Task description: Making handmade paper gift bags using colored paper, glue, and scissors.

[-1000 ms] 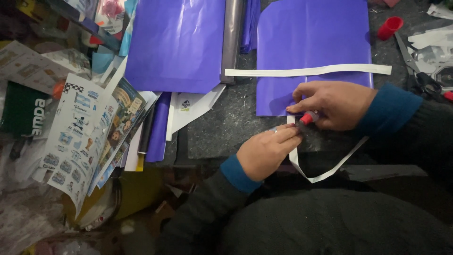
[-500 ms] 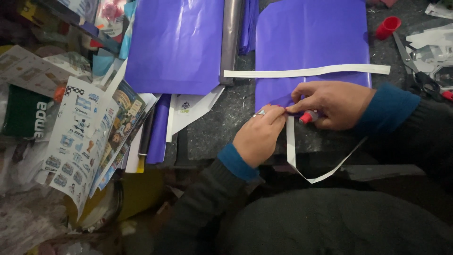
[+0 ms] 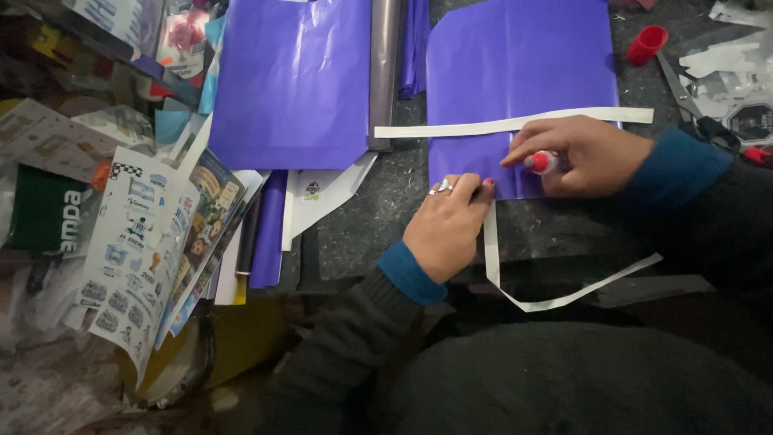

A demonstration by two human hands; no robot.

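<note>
Glue stick [image 3: 541,162] body hidden inside right hand [image 3: 584,155]; scissors [image 3: 694,103] handles behind sleeve.

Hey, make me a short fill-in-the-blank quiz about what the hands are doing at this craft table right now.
1. The right hand holds a small glue tube with a ____ tip.
2. The left hand presses its fingertips on the ____ paper sheet.
3. A long ____ strip lies across that sheet.
4. The scissors lie beside a red ____.

Missing words: red; purple; white; cap
</note>
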